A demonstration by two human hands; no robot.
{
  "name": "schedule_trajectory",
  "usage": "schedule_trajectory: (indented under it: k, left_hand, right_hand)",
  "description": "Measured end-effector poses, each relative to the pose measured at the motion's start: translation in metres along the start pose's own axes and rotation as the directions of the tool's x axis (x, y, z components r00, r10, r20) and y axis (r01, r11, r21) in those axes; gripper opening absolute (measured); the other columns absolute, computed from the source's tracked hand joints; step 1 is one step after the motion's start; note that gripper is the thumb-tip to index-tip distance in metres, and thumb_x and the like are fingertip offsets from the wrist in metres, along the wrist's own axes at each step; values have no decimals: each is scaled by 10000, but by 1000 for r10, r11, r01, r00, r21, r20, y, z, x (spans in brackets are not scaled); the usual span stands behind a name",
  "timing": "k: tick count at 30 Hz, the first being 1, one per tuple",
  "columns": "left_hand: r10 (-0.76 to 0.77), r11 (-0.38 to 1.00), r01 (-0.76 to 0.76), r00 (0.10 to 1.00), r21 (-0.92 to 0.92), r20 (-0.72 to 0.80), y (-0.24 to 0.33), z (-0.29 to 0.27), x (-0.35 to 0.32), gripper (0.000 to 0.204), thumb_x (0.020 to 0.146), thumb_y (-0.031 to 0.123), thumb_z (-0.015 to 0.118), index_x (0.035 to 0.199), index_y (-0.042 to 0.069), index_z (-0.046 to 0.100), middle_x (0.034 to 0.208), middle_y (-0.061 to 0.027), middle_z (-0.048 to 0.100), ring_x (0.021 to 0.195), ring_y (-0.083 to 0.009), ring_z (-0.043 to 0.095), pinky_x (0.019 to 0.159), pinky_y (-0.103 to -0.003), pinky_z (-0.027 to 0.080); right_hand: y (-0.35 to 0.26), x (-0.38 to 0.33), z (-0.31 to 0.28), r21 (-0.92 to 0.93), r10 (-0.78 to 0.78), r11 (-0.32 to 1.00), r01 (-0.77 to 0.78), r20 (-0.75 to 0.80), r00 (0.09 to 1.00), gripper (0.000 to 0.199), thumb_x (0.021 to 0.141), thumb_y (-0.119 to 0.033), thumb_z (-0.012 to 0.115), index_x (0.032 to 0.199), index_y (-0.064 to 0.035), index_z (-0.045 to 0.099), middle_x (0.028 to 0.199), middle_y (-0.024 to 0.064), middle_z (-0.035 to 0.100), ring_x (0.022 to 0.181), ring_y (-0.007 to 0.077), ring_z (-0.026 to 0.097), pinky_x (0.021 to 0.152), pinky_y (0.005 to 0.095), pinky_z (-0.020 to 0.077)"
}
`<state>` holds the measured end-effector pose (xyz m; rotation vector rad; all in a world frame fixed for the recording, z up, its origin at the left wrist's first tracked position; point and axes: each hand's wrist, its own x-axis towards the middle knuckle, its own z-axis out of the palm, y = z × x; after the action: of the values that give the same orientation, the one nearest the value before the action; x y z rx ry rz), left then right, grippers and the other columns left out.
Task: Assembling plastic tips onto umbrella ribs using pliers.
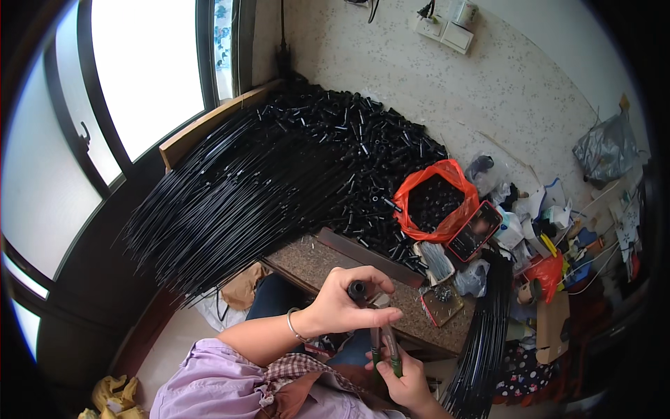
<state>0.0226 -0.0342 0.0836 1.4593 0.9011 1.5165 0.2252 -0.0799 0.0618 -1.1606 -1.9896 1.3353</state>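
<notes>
My left hand point(342, 302) is curled around a short black tube cap point(357, 289), pinching it at chest height. My right hand point(407, 380) sits just below and grips a pair of pliers with green handles point(386, 347), whose jaws point up toward the cap. Beyond them a big fan of long thin black rods point(230, 195) lies across the stone worktop point(314, 258), its ends sticking out to the left. A heap of small black tube pieces point(363, 140) is piled against the wall behind the rods.
A red plastic bag point(433, 199) holds more black pieces. A phone in a red case point(475, 230) lies beside it, and a small tin of metal bits point(441, 302) near the edge. Another bundle of black rods point(481, 342) hangs at right. Clutter fills the right side; a window is left.
</notes>
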Motion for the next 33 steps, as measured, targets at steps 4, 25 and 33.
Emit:
schedule_trajectory:
  k: [4,25,33]
  left_hand:
    - [56,993,-57,998,-104,-7,-11,0,-2,379,631,272,723,859,-6,601,528,52,442,483,-15,367,456,-181,268]
    - [-65,997,68,994,-22,91,0,-6,-15,400,762,276,653,981,-55,602,555,52,466,495,-16,371,466,-181,263]
    - [-27,991,29,1000,-133,14,-3,-13,-25,386,739,245,679,935,-76,592,542,26,475,480,-30,385,446,-175,264]
  right_hand:
    - [2,4,11,-126,-106,987,96,-73,992,300,879,-114,492,1137,36,471,730,61,606,580,104,582,549,243,470]
    - [100,52,-31,-516,-30,838,-179,-370,929,380,801,-337,592,934,12,520,867,185,530,847,345,550,700,415,453]
    - [143,67,-23,-792,-128,550,-265,-393,911,414,767,-397,607,911,-28,486,871,107,484,863,263,499,691,374,453]
